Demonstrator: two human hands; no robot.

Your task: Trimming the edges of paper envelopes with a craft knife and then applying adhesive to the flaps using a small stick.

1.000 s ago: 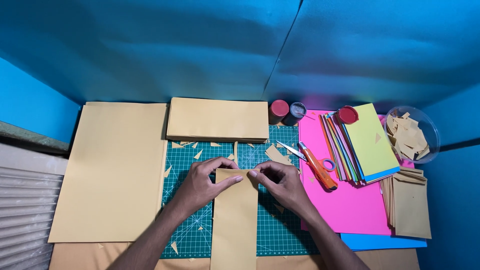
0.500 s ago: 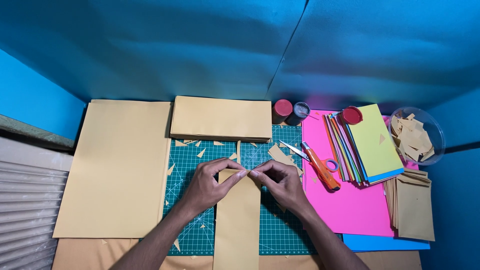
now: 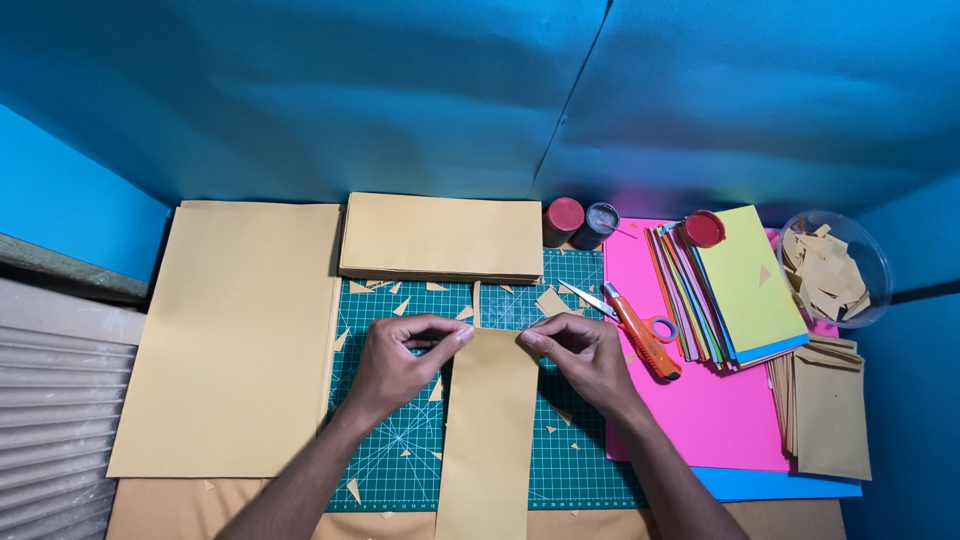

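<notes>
Pinching the tan paper strip (image 3: 487, 420) — both hands' fingertips closed on its corners.

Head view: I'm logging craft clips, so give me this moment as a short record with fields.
surface: green cutting mat
left hand: pinching the strip's top left corner
right hand: pinching the strip's top right corner
strip: tan paper, lying lengthwise on the mat
left of mat: large tan sheet
behind mat: tan stack
right of mat: orange scissors, coloured paper, bowl of scraps

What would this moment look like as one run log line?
left hand: pinching strip's top left corner | right hand: pinching top right corner | tan paper strip: flat on green cutting mat | scissors: idle
</notes>
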